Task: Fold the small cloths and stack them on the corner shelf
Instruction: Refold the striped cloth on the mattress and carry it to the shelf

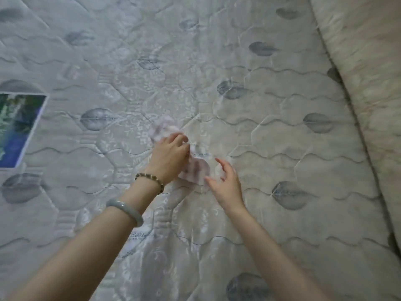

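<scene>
a green-and-blue printed label [19, 129] lies at the left edge of the quilted mattress [282, 148]. the left hand [169, 157], a pale bangle [125, 211] and bead bracelet [149, 181] on its arm, curls its fingers round the small cloth [196, 172], bunched and blurred near the mattress middle. just right of it, the right hand [227, 187] has its fingers spread, holding nothing; whether it touches the cloth is unclear.

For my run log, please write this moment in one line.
stage: folding | small cloth: bunched, on mattress | left grip: holds it | right grip: open, beside it
</scene>
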Available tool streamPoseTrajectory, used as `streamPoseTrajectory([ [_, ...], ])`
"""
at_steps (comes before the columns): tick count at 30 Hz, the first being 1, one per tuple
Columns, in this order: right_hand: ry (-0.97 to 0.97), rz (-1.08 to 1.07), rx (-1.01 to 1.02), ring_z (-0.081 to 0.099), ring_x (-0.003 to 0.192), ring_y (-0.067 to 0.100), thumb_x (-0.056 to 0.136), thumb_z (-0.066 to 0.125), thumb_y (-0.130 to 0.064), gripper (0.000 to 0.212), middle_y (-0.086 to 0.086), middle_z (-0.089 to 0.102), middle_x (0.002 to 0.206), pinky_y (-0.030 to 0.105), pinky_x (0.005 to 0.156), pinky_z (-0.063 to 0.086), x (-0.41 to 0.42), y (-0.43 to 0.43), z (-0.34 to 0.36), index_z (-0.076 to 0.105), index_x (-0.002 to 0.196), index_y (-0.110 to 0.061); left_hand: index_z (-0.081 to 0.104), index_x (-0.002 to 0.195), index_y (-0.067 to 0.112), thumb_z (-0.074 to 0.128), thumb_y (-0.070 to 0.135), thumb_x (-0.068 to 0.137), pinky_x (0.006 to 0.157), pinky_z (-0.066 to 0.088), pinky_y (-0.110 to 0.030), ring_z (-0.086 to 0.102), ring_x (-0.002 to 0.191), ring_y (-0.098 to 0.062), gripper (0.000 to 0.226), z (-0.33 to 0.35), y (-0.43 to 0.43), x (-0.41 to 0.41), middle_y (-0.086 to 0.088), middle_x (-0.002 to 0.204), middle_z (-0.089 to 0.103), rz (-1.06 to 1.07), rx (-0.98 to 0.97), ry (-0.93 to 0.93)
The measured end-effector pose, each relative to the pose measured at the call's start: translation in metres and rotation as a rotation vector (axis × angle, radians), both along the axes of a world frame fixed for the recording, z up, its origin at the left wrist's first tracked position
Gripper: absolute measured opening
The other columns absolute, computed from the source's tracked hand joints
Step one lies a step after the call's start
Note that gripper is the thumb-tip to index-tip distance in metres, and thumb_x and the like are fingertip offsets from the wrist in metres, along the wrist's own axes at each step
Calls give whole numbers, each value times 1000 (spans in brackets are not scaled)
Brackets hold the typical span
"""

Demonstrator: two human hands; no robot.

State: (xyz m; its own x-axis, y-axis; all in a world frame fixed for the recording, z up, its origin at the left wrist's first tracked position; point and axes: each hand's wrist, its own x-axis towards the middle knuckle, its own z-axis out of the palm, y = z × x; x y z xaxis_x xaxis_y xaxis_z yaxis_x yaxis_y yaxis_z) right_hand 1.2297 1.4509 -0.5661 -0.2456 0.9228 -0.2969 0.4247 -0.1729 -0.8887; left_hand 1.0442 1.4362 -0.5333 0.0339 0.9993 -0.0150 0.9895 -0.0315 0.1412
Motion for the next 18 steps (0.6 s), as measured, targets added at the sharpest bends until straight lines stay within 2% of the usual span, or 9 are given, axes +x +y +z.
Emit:
streamPoseTrajectory([
  [3, -206, 182, 58, 27, 140, 21, 73, 73, -25, 70, 10, 30, 148, 31, 115, 24, -11, -3, 20, 46, 138, -24, 65, 79, 14, 58, 26, 77, 92, 43, -37, 64, 106, -27, 15, 28, -17, 5, -1, 91, 70, -111, 126, -91],
  [5, -327, 236, 52, 11, 146, 25, 77, 70, -27, 59, 11, 15, 156, 38, 118, 17, -12, -3, 38, 51, 133, -32, 61, 81, 17, 44, 32, 83, 99, 32, -34, 65, 90, -21, 22, 52, -31, 6, 5, 78, 67, -144, 143, -170],
  [7, -339, 260, 41, 18, 144, 23, 79, 68, -27, 35, 9, 25, 153, 41, 116, 22, -8, 3, 56, 66, 114, -29, 58, 88, 18, 40, 31, 88, 100, 33, -33, 62, 78, -17, 22, 76, -42, 6, 7, 72, 64, -171, 161, -229],
  [8, -310, 274, 15, 35, 135, 18, 79, 67, -25, 24, 8, 45, 139, 41, 109, 32, -4, 5, 64, 71, 102, -22, 58, 90, 17, 40, 30, 90, 96, 37, -32, 61, 75, -16, 22, 89, -47, 6, 7, 73, 64, -185, 170, -255],
  [9, -272, 292, -13, 51, 113, 12, 78, 65, -25, 18, 4, 60, 111, 39, 95, 42, -1, 5, 75, 72, 91, -15, 58, 91, 17, 40, 30, 92, 89, 42, -32, 61, 72, -15, 23, 102, -52, 6, 7, 74, 65, -189, 164, -284],
  [10, -233, 301, -35, 54, 87, 8, 77, 62, -26, 22, 0, 57, 83, 38, 78, 45, 4, 4, 85, 69, 84, -7, 58, 91, 16, 40, 32, 94, 80, 45, -30, 62, 69, -15, 24, 118, -58, 5, 6, 75, 66, -179, 160, -308],
  [11, -214, 312, -54, 47, 70, 7, 75, 60, -26, 26, -2, 49, 69, 34, 64, 40, 10, 1, 98, 64, 81, -1, 59, 90, 15, 40, 34, 94, 71, 46, -29, 62, 67, -16, 26, 135, -64, 3, 5, 76, 67, -159, 154, -327],
  [14, -236, 342, -57, 39, 62, 8, 74, 60, -26, 27, -2, 42, 62, 30, 58, 28, 27, -7, 120, 58, 72, 1, 61, 87, 14, 50, 38, 93, 55, 42, -24, 60, 62, -15, 27, 166, -78, -9, 4, 75, 67, -61, 147, -350],
  [18, -223, 184, -1, 51, 61, 9, 80, 68, -19, 13, 0, 56, 54, 29, 59, 40, 44, -15, 160, 72, 77, -6, 60, 89, 14, 58, 36, 92, 62, 42, -28, 56, 71, -16, 22, 202, -102, -32, 4, 77, 60, 149, 12, -282],
])
